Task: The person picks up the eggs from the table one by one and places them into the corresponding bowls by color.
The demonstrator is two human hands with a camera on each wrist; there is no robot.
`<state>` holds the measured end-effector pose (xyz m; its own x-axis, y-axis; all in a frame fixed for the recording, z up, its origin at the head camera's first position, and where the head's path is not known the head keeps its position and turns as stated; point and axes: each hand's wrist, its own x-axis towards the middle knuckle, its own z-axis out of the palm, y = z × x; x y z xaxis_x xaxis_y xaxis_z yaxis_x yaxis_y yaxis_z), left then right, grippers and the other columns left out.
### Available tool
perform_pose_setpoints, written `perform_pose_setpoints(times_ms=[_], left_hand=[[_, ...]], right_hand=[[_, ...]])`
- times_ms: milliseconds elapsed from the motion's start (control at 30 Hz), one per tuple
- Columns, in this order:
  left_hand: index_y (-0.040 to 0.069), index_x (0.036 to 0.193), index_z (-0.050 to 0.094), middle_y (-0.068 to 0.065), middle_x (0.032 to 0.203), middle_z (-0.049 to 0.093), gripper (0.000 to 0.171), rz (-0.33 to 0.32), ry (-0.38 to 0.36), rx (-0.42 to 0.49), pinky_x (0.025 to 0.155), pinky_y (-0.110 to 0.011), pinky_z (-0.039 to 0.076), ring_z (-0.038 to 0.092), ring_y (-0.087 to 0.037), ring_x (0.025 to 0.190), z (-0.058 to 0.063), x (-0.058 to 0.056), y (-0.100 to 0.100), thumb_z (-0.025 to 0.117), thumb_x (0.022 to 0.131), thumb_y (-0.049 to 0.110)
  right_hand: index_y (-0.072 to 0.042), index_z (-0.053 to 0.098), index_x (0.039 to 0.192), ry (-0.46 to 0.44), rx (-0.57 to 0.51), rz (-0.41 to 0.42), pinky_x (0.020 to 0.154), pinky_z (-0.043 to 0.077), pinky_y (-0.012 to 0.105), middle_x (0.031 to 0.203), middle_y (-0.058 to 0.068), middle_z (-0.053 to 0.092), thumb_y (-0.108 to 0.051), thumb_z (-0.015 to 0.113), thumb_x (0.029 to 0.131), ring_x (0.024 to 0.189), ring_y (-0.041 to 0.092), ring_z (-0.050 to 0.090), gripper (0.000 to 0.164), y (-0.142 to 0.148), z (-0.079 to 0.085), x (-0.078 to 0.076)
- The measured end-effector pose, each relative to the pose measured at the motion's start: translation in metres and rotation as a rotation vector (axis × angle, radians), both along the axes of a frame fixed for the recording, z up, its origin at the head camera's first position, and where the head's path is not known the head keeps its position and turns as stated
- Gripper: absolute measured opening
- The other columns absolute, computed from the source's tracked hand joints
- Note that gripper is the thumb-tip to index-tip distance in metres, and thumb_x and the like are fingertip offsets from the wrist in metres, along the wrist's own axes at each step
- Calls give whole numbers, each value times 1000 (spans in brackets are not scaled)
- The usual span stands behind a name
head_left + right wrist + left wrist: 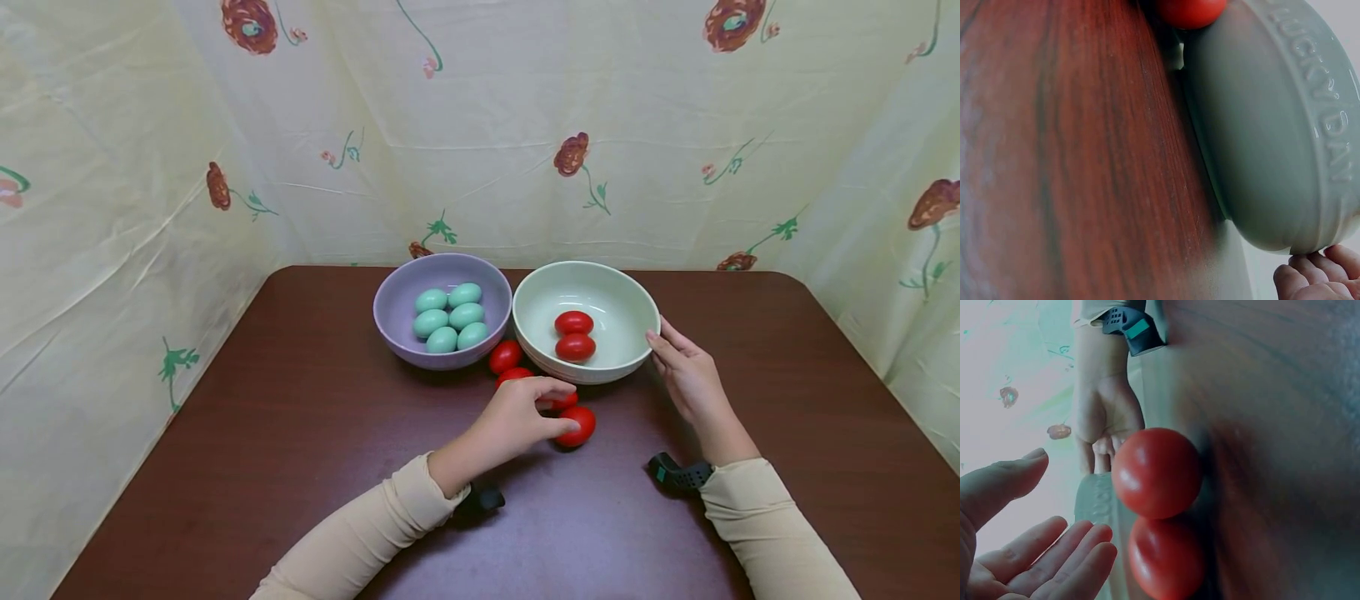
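My left hand [521, 414] hovers over the row of red eggs on the table, thumb and fingers spread around the nearest red egg [583, 427]. In the left wrist view its fingers [1079, 562] are apart from the eggs beside them. My right hand [690, 379] holds the right side of the pale green bowl [626, 304], thumb at the rim and fingers against the outer wall. Two red eggs [575, 348] lie in that bowl. Another red egg [506, 357] rests between the two bowls; others behind my left hand are partly hidden.
A purple bowl [388, 312] with several teal eggs [467, 315] stands left of the green bowl, close against it. Both are near the back of the dark brown table [300, 400]. A flowered cloth [480, 108] hangs behind the table and at its sides.
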<state>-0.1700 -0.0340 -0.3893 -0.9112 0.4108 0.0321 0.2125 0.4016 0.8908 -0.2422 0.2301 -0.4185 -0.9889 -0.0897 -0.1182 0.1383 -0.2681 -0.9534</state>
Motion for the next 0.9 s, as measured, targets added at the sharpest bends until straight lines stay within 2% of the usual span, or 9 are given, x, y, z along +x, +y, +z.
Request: perform_pose_setpoints(times_ms=[167,367,567,667,900], left_hand=[[1,124,67,-11,122,71,44,-24,4,-6,99,-34,53,68,-26,113,-3,1,4,79,83,10],[3,127,66,-11,124,70,48,-42,-13,-30,98,-27,53,68,-26,112,-6,2,8,81,81,11],[4,126,67,-9,120,71,49,-51,9,-60,95,-20,52,69,-24,109,-8,1,13,82,80,10],[4,125,67,-7,119,72,48,-48,21,-84,94,-19,52,69,-23,108,-9,1,14,82,80,10],[5,126,67,-6,122,71,45,-53,46,-147,96,-21,52,68,-21,111,-11,-1,14,78,83,8]], right_hand=[[-5,18,156,0,-6,-4,119,17,27,167,4,7,-20,59,100,119,-17,51,71,0,0,0],[-6,18,156,-5,-4,0,119,16,28,167,3,7,-20,59,100,129,-12,44,71,0,0,0],[-5,17,156,-4,-4,-6,119,17,28,167,4,8,-20,58,100,134,-8,40,71,0,0,0],[-5,18,156,-10,-2,-3,120,16,28,167,3,8,-21,59,100,141,-3,33,71,0,1,1],[-4,17,156,9,-7,-1,119,17,28,167,6,8,-21,59,100,139,-4,36,72,-1,-1,0]])
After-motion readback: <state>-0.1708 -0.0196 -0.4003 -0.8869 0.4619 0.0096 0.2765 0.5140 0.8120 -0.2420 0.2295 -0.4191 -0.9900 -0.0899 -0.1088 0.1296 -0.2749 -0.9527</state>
